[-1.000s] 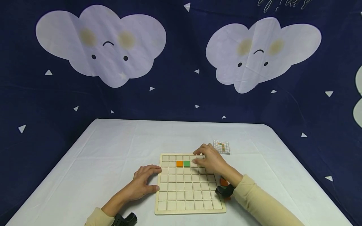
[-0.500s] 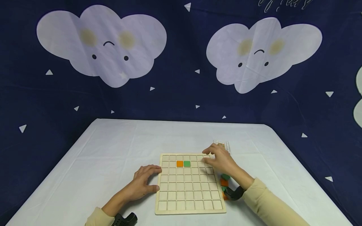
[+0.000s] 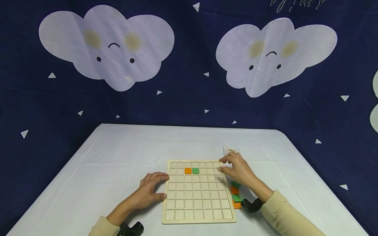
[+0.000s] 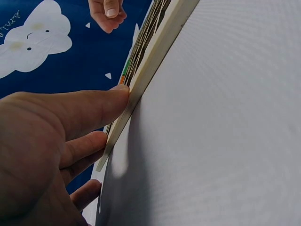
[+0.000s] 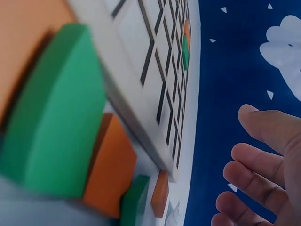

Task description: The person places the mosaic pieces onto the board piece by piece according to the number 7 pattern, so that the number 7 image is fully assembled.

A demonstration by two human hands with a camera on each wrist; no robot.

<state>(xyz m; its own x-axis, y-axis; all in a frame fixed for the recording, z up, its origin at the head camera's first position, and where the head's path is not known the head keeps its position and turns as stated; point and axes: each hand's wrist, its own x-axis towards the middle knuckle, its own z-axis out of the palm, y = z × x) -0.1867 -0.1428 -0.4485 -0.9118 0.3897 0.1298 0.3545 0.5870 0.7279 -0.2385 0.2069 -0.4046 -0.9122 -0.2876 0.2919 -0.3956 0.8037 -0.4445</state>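
A pale wooden grid board lies on the table. In its second row from the far side, an orange tile and a green tile sit side by side. My left hand rests against the board's left edge, with thumb and fingertips at the rim in the left wrist view. Over the far right corner hovers my right hand, its fingers loosely bent and nothing between them; the right wrist view shows the same hand with its fingers spread apart.
Several loose tiles in green and orange lie along the board's right edge. A small card with a printed grid lies behind the far right corner, partly hidden by my right hand. A white cloth covers the table.
My right hand has drawn back to the right, from above the far row to the board's far right corner. More of the loose tiles now show. The left hand has stayed in place.
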